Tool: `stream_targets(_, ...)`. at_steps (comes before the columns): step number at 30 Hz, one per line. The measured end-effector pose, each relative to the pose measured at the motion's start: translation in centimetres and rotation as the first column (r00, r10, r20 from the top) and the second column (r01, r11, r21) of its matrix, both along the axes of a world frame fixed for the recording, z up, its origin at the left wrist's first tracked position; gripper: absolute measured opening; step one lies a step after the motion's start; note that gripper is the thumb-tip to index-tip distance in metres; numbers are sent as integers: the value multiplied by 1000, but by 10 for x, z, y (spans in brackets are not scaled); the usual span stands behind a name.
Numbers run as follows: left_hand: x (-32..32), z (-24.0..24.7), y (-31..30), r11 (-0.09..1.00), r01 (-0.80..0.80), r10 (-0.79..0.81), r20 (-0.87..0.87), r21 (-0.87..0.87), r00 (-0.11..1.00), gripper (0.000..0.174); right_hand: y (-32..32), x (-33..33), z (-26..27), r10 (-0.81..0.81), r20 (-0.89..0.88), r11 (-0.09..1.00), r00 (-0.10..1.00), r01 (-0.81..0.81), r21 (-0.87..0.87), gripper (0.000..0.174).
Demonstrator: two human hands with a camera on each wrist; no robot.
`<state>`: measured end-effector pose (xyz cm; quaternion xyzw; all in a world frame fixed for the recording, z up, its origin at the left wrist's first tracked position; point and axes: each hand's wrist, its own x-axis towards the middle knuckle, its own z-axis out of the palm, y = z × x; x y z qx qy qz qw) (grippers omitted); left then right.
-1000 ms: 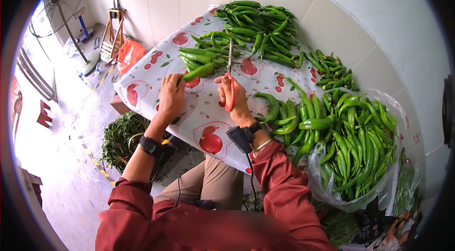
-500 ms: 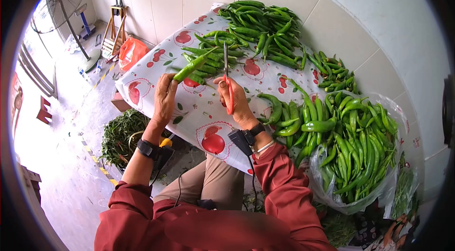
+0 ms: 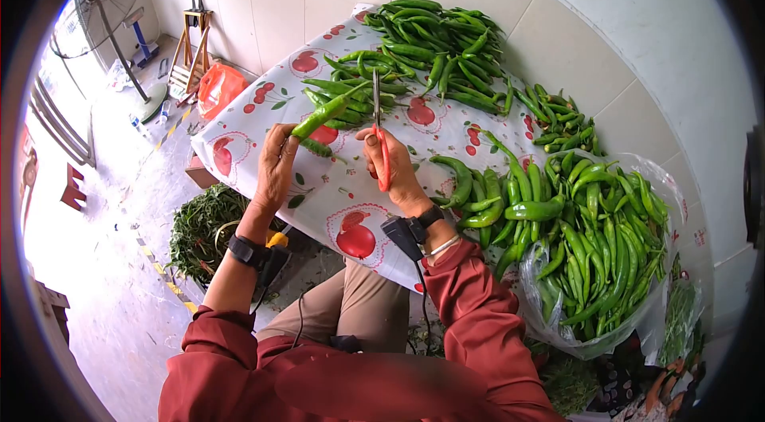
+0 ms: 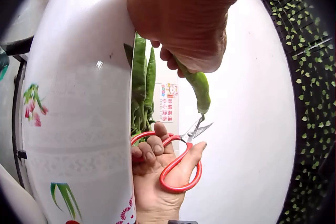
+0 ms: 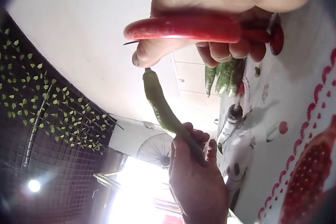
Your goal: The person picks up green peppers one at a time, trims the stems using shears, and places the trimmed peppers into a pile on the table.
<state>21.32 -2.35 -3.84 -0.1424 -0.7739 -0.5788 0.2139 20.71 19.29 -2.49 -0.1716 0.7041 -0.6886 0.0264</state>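
Observation:
My left hand (image 3: 276,171) grips a green chili pepper (image 3: 328,111) near one end, holding it up over the table with its stem end toward the scissors. Red-handled scissors (image 3: 383,160) are held in my right hand (image 3: 398,175), fingers and thumb through the loops. In the left wrist view the parted blades sit right at the stem of the pepper (image 4: 200,91). The right wrist view has the same pepper (image 5: 161,107) below the right thumb. Just beyond my left hand, a small row of peppers (image 3: 351,99) lies on the cloth.
A large heap of peppers (image 3: 434,31) lies at the back of the patterned tablecloth (image 3: 319,207). More fill a clear plastic bag (image 3: 594,346) on the right, spilling leftward. Leafy green cuttings (image 3: 199,235) are piled low at the left, beside the table.
The left hand has drawn the pepper back from the small row and tilted its far end upward. The scissors have swung slightly left, toward the pepper.

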Motion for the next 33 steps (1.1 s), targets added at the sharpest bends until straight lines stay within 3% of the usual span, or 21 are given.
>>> stream_targets(13, 3, 6, 2, 995, 47, -46, 4, -86, 999, 18, 0, -1, -3, -4, -8, 1000, 1000, 4, -24, 49)
stream_targets(21, 3, 6, 3, 995, 52, -53, -7, -86, 999, 19, -1, 4, 5, -15, 19, 1000, 1000, 15, 8, 59)
stream_targets(31, 4, 7, 7, 994, 101, -98, 42, -51, 994, 25, -2, 5, 6, 6, 36, 999, 999, -5, -41, 59)
stream_targets(33, 8, 15, 12, 973, 77, -82, -16, -216, 996, 29, -2, 4, 6, 18, 49, 999, 999, -16, -40, 58)
